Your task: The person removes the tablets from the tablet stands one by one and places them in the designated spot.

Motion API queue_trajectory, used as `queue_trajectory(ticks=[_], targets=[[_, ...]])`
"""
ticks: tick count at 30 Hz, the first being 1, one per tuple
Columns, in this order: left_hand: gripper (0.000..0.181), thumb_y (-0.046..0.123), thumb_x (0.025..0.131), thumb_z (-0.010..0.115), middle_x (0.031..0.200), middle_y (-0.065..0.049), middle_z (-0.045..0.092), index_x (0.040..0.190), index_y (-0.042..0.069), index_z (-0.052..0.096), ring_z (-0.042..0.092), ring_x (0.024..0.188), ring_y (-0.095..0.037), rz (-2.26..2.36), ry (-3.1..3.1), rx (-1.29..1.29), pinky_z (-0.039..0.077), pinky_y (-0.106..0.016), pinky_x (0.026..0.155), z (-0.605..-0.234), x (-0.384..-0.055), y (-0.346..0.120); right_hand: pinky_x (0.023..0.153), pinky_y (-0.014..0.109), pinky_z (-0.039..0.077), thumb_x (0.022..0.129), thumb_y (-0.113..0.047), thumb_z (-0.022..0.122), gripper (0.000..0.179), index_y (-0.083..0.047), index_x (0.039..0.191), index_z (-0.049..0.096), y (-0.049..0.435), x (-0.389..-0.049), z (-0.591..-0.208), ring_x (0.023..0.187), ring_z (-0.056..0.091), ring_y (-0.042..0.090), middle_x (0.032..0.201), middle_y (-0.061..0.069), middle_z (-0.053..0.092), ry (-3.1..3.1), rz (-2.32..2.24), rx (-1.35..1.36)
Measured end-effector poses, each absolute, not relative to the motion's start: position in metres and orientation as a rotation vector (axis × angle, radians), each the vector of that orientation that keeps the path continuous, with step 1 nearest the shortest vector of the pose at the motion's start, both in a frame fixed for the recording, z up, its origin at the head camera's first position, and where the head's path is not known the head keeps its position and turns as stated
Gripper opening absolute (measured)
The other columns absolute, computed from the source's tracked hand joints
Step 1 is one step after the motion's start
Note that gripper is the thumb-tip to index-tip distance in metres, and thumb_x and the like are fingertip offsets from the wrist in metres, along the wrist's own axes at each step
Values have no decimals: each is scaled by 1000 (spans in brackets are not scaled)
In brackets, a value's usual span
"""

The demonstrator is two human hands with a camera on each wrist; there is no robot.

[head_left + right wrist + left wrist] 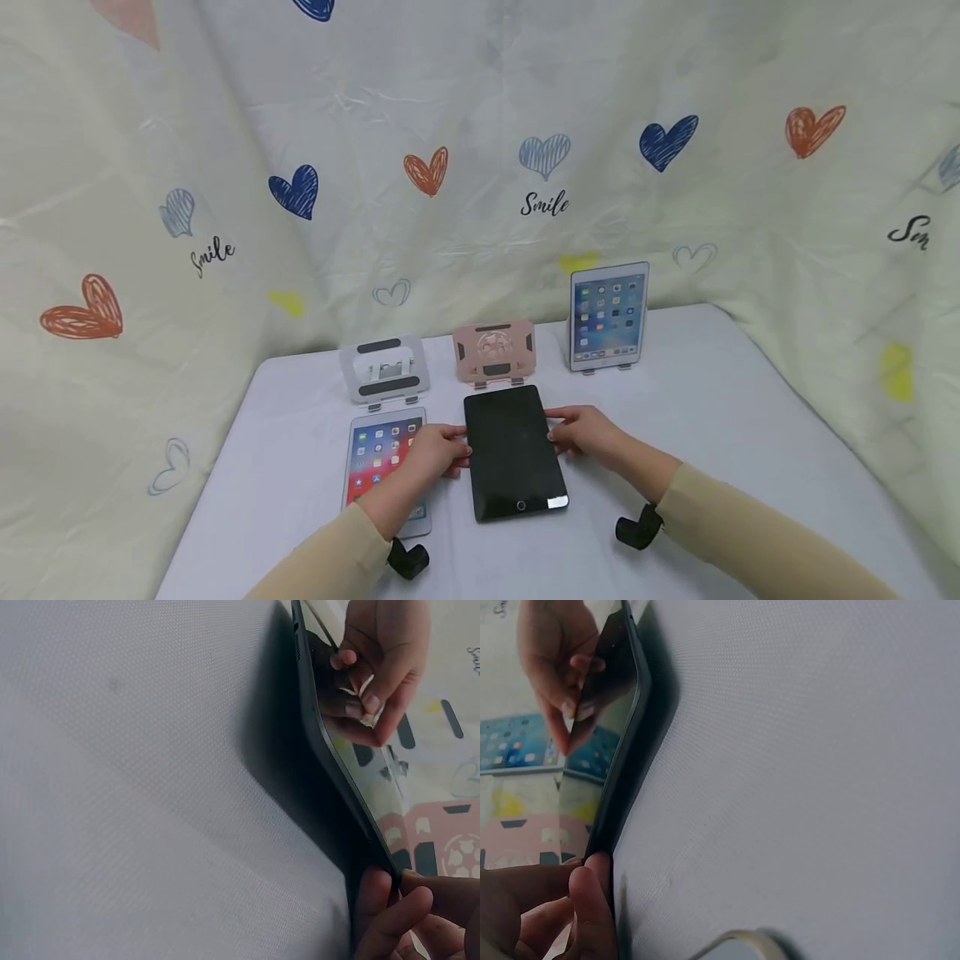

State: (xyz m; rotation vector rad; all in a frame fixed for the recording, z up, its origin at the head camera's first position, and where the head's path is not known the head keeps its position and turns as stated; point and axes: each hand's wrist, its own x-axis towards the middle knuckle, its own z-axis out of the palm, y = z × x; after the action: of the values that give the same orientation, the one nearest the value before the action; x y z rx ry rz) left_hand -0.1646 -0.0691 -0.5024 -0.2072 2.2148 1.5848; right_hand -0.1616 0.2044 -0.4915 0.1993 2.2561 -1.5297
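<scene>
A black tablet (517,454) with a dark screen and a round home button lies between both hands, in the middle of the table in the head view. My left hand (438,450) pinches its left edge, fingers at the rim. The opposite edge is held by my right hand (587,429), with a fingertip under the rim in the right wrist view. A shadow under the tablet's side (341,769) shows in that view. Just behind it stands a pink tablet stand (495,350). Beneath my left forearm lies a white-framed tablet (371,454) with a lit screen, partly hidden.
A grey-white stand (384,367) is at the back left. At the back right, another white tablet (607,317) is propped upright on a stand. The white-covered table (720,467) meets a hanging sheet (480,242) printed with hearts.
</scene>
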Motion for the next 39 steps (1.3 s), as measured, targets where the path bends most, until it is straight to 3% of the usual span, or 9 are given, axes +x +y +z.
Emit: queue_trajectory(ticks=[7,16,31,39], targets=[[32,7,92,68,82,-5,70,123,-2,66,66,63,-13,1519,2259,-181,48,-22,49,-504,-167,-68,54,25,43,89,-3,65,50,-4,139,57,206,-165,-490,60,57,16,74,7,68,2240,-1521,196],[33,9,94,67,83,-5,68,125,-1,66,66,66,-16,1455,2312,-139,50,-24,54,-499,-165,-64,53,25,45,89,-2,66,49,-6,137,59,207,-168,-491,59,58,16,77,7,69,2274,-1485,228],[46,19,86,78,69,-6,62,129,8,67,59,58,-22,1109,2514,-41,44,-27,53,-490,-162,-71,55,26,49,89,-4,69,48,-5,136,60,200,-172,-493,62,62,17,76,7,68,2363,-1352,182],[54,23,85,79,88,-12,67,135,11,63,58,58,-23,1056,2521,4,45,-28,53,-491,-160,-72,56,27,50,88,-4,69,48,-5,135,61,199,-172,-490,62,63,18,76,6,67,2396,-1295,172]])
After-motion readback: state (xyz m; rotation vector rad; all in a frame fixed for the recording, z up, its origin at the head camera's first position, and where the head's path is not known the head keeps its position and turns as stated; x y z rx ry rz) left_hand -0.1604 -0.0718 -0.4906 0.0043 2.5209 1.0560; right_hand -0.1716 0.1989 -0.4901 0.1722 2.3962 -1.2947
